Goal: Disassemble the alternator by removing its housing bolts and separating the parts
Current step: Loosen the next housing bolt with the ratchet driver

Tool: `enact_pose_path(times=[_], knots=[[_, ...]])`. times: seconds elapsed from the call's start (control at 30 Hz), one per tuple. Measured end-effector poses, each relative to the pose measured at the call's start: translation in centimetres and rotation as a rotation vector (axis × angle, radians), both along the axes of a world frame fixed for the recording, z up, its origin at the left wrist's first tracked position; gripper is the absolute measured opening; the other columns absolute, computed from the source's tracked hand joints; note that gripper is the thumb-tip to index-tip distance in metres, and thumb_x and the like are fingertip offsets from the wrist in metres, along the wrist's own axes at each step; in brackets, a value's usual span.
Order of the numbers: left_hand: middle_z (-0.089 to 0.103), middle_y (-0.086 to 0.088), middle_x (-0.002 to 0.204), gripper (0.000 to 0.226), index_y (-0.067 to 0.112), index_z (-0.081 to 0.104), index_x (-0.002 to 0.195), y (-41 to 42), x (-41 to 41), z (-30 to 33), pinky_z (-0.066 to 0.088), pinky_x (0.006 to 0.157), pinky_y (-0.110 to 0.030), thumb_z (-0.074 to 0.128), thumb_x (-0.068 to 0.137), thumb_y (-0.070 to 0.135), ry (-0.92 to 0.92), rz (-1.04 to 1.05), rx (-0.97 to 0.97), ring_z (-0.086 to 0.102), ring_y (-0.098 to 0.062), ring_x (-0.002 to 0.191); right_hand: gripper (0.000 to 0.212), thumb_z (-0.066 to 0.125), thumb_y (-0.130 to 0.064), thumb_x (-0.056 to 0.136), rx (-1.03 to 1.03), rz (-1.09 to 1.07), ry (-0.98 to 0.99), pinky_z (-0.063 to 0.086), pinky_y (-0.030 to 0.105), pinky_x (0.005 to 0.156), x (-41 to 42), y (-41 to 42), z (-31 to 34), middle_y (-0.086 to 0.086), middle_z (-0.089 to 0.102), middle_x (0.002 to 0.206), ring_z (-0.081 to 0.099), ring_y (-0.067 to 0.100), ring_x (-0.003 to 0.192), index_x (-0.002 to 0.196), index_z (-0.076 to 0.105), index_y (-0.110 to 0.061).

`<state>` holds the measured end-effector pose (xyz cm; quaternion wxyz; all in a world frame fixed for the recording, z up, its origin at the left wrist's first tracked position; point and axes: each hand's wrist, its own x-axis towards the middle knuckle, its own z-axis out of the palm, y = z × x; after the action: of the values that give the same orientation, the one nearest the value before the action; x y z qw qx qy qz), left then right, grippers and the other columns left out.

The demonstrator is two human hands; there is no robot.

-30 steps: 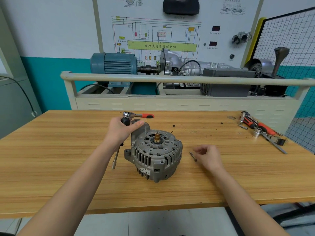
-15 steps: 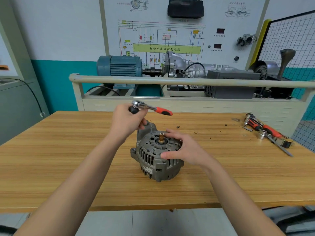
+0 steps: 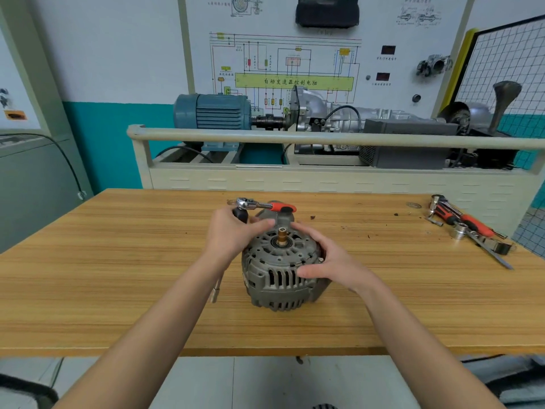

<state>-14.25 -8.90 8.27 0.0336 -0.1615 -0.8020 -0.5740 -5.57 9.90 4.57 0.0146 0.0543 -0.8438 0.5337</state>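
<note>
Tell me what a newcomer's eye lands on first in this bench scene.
The grey alternator stands mid-bench with its brass shaft pointing up. Both hands are on it: the left hand also holds a black-handled tool, and the right hand curls round the housing's right side. A red-handled ratchet lies just behind it, and more tools sit at the bench's far right.

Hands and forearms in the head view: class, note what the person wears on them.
Nothing shows on either. The left hand and right hand are bare, without gloves, rings or a watch. Both forearms are uncovered to the frame's bottom edge; no sleeve is in view.
</note>
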Motion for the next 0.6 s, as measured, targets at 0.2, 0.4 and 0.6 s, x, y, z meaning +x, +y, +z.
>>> enact_pose_path(times=[0.2, 0.4, 0.6], knots=[[0.074, -0.002, 0.082, 0.044, 0.010, 0.073, 0.084, 0.2, -0.1, -1.1, 0.058, 0.079, -0.047, 0.091, 0.056, 0.039, -0.051, 0.014, 0.007, 0.071, -0.022, 0.081, 0.097, 0.088, -0.049, 0.045, -0.063, -0.097, 0.119, 0.038, 0.039, 0.111, -0.8, -0.6, -1.4, -0.013, 0.026, 0.155, 0.035, 0.013, 0.139, 0.131, 0.046, -0.044], [0.074, -0.002, 0.086, 0.035, 0.005, 0.074, 0.092, -1.3, -1.9, -1.1, 0.058, 0.078, -0.038, 0.087, 0.066, 0.025, -0.097, -0.069, 0.033, 0.071, -0.020, 0.082, 0.108, 0.082, -0.061, 0.042, 0.002, -0.244, 0.115, 0.032, 0.046, 0.114, -1.2, -3.5, -1.4, -0.016, 0.022, 0.156, 0.027, 0.012, 0.142, 0.140, 0.041, -0.038], [0.075, -0.002, 0.092, 0.044, -0.006, 0.068, 0.102, -3.6, -3.5, -0.2, 0.059, 0.076, -0.028, 0.080, 0.070, 0.022, -0.119, -0.245, 0.002, 0.071, -0.022, 0.091, 0.114, 0.059, -0.093, 0.035, 0.240, -0.342, 0.157, 0.030, 0.052, 0.112, -1.2, -5.6, -1.6, -0.015, 0.023, 0.157, 0.028, 0.014, 0.142, 0.138, 0.039, -0.049]])
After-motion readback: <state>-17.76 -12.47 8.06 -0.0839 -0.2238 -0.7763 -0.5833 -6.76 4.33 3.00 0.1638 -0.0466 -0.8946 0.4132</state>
